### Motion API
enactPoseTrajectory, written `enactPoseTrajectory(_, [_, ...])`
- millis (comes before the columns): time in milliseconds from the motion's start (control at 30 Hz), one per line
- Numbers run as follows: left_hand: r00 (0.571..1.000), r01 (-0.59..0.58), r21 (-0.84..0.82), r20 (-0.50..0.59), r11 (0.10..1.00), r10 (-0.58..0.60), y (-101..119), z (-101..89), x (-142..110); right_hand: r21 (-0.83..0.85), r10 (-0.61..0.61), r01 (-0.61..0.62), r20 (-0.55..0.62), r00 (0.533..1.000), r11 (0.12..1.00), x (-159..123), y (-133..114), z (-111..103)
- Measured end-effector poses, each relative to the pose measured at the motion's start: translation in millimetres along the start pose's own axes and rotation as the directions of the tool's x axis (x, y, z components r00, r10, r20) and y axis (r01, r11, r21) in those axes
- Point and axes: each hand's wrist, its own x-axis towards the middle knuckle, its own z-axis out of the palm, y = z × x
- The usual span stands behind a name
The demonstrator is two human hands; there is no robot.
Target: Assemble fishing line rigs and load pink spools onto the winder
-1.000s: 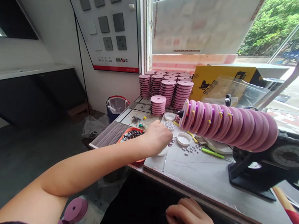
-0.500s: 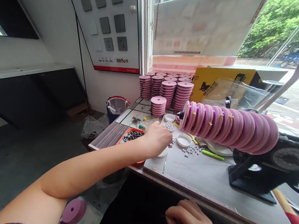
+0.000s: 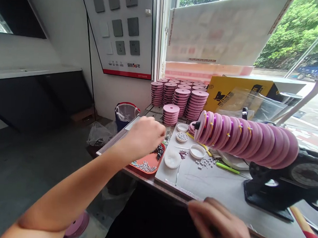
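Observation:
My left hand (image 3: 147, 134) hovers above the orange tray (image 3: 160, 165), its fingers curled together; whatever they may hold is hidden. In that tray lie small silvery pieces (image 3: 146, 166) and black beads (image 3: 160, 151). Low at the table's front edge is my right hand (image 3: 221, 223), blurred, with its fingers pressed together around something I cannot make out. Between the hands sit a white round dish (image 3: 172, 159), some dark purple bits (image 3: 183, 154), a small cup of silvery beads (image 3: 182, 136) and a white ring-shaped lid (image 3: 197, 151).
A row of pink spools (image 3: 235, 138) sits on a black machine (image 3: 271, 190) at the right. Stacks of pink spools (image 3: 181, 99) stand at the back beside a yellow box (image 3: 236, 93). Loose pale beads (image 3: 206, 162) and a green-handled tool (image 3: 227, 168) lie on the table.
My left hand has moved left, away from the small cups to above the orange tray, uncovering the white dish. My right hand has shifted slightly up and right. The view has tilted slightly.

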Motion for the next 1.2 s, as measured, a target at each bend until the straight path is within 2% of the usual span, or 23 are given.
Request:
enactPoseTrajectory(33, [0.996, 0.070, -0.153, -0.044, 0.986, -0.078, -8, -2.3, -11, -0.079, -0.022, 0.021, -0.021, 1.000, 0.997, 12, 0, -5])
enactPoseTrajectory(67, [0.989, 0.122, -0.331, -0.044, 0.936, -0.144, -15, -1.6, -24, -0.189, -0.039, 0.027, -0.065, 0.997, 0.982, 25, 1, -7])
enactPoseTrajectory(100, [0.980, 0.161, -0.518, -0.018, 0.840, -0.198, -20, 2.0, -37, -0.315, -0.059, 0.023, -0.105, 0.993, 0.949, 39, 1, -8])
enactPoseTrajectory(133, [0.972, 0.196, -0.697, 0.044, 0.689, -0.232, -24, 8.1, -50, -0.440, -0.072, 0.014, -0.116, 0.991, 0.898, 52, 2, -6])
enactPoseTrajectory(167, [0.959, 0.235, -0.835, 0.118, 0.498, -0.256, -25, 16.2, -64, -0.548, -0.056, -0.005, -0.094, 0.994, 0.837, 64, 3, -3])
enactPoseTrajectory(233, [0.912, 0.259, -0.962, 0.213, 0.088, -0.351, -21, 34.1, -89, -0.670, 0.035, -0.003, 0.034, 0.999, 0.743, 82, 6, 6])
enactPoseTrajectory(267, [0.886, 0.272, -0.960, 0.278, -0.072, -0.371, -17, 42.3, -99, -0.691, 0.081, 0.013, 0.103, 0.991, 0.722, 88, 7, 10])
enactPoseTrajectory(300, [0.867, 0.265, -0.947, 0.316, -0.179, -0.385, -12, 49.2, -109, -0.682, 0.110, 0.033, 0.166, 0.980, 0.731, 91, 8, 13])
enactPoseTrajectory(333, [0.864, 0.265, -0.933, 0.342, -0.244, -0.369, -6, 54.6, -117, -0.647, 0.119, 0.045, 0.208, 0.971, 0.761, 93, 10, 14])
enactPoseTrajectory(400, [0.866, 0.267, -0.903, 0.378, -0.337, -0.327, 4, 61.9, -129, -0.570, 0.128, 0.011, 0.204, 0.970, 0.822, 92, 14, 16])
enactPoseTrajectory(500, [0.852, 0.252, -0.827, 0.436, -0.503, -0.291, 20, 70.3, -137, -0.561, 0.175, -0.097, 0.086, 0.981, 0.822, 85, 18, 16])
enactPoseTrajectory(567, [0.829, 0.219, -0.750, 0.480, -0.624, -0.287, 32, 78.1, -137, -0.541, 0.162, -0.101, 0.066, 0.984, 0.835, 74, 14, 16])
enactPoseTrajectory(633, [0.814, 0.175, -0.667, 0.512, -0.725, -0.274, 45, 87.9, -137, -0.367, 0.138, -0.085, 0.119, 0.983, 0.926, 53, 4, 16])
enactPoseTrajectory(700, [0.815, 0.143, -0.586, 0.527, -0.798, -0.241, 59, 98.0, -138, -0.114, 0.134, -0.118, 0.142, 0.981, 0.986, 25, -10, 16])
enactPoseTrajectory(800, [0.814, 0.152, -0.528, 0.547, -0.835, -0.198, 78, 109.8, -140, 0.085, 0.147, -0.150, 0.041, 0.988, 0.985, -18, -26, 16])
enactPoseTrajectory(933, [0.800, 0.215, -0.613, 0.557, -0.760, -0.223, 96, 114.5, -141, 0.082, 0.122, -0.115, -0.089, 0.989, 0.990, -50, -29, 22])
enactPoseTrajectory(1067, [0.775, 0.273, -0.690, 0.570, -0.670, -0.272, 105, 113.4, -138, 0.039, 0.114, -0.110, -0.130, 0.985, 0.993, -54, -25, 26])
enactPoseTrajectory(1200, [0.751, 0.311, -0.672, 0.607, -0.672, -0.259, 107, 116.7, -137, 0.018, 0.104, -0.102, -0.118, 0.988, 0.995, -53, -24, 26])
